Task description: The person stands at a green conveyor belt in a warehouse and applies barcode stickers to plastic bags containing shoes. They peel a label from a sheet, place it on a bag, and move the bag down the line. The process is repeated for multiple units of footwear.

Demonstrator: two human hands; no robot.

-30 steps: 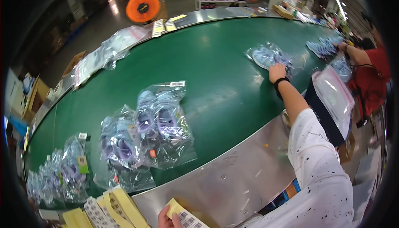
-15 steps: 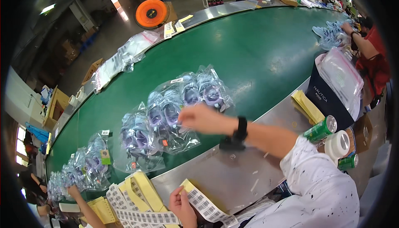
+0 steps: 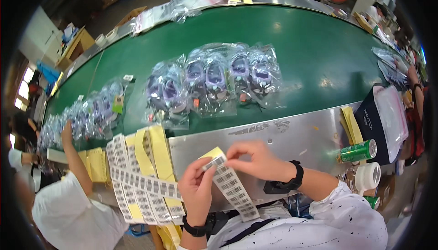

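My left hand (image 3: 197, 186) is closed on the top end of a strip of barcode labels (image 3: 235, 191) with a yellow backing. The strip hangs down toward my lap. At its upper edge my right hand (image 3: 258, 161) pinches a label with thumb and forefinger. Beyond my hands, three pairs of light blue and purple shoes (image 3: 215, 74) in clear plastic bags lie side by side on the green conveyor belt (image 3: 319, 45). Left of my left hand, more sheets of barcode labels (image 3: 137, 172) and yellow backing paper (image 3: 160, 152) are spread over the metal edge.
At the left, a co-worker's arm (image 3: 73, 152) reaches to a row of bagged shoes (image 3: 86, 113). To the right stand a dark box (image 3: 372, 122) of plastic bags, a green can (image 3: 358, 151) and a white-capped bottle (image 3: 367, 176). Plastic bags (image 3: 178, 8) lie along the far edge.
My right hand has drawn back from the bagged shoes to the label strip. My left hand has lifted the strip's end. The view has shifted, and the co-worker at the left shows more.
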